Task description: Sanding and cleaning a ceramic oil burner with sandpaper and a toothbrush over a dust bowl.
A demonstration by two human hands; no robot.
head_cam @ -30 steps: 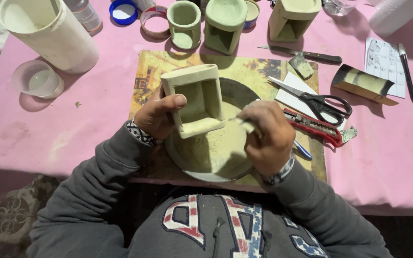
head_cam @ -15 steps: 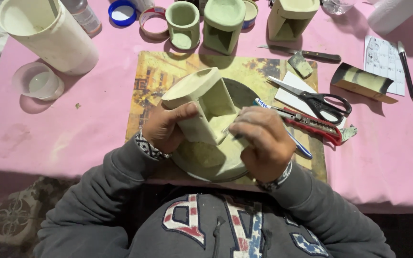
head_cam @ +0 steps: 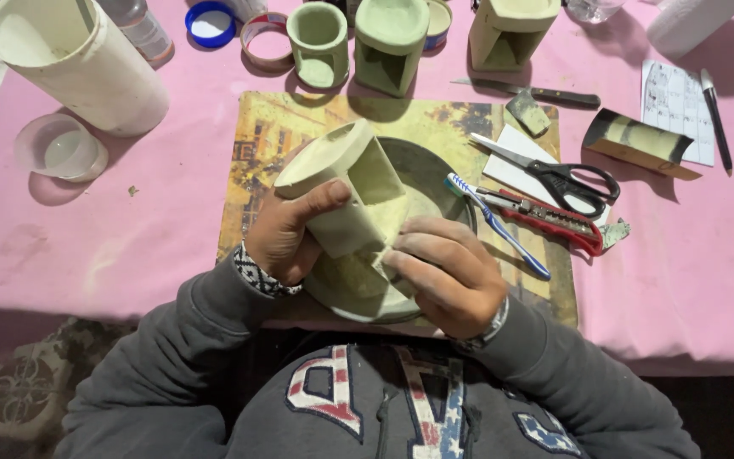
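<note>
A pale green hollow clay box [head_cam: 346, 183] is tilted over a round grey-green dish [head_cam: 435, 183], its open side facing right. My left hand [head_cam: 286, 234] grips its left wall, thumb laid across the front. My right hand [head_cam: 448, 272] presses against its lower right corner, fingers curled; whether they pinch a small tool I cannot tell. The dish rests on a yellow printed mat [head_cam: 269, 140] on the pink tablecloth [head_cam: 163, 221].
Right of the dish lie a toothbrush [head_cam: 503, 229], a red utility knife [head_cam: 558, 223], black scissors [head_cam: 567, 178] and a knife [head_cam: 545, 93]. Behind the mat stand a green clay cup [head_cam: 318, 42] and two green clay houses [head_cam: 391, 42]. A white cylinder [head_cam: 78, 64] and clear cup [head_cam: 59, 149] are left.
The clay box has been tipped from lying with its opening upward to leaning on its side. My right hand slid from its right edge down to its lower corner.
</note>
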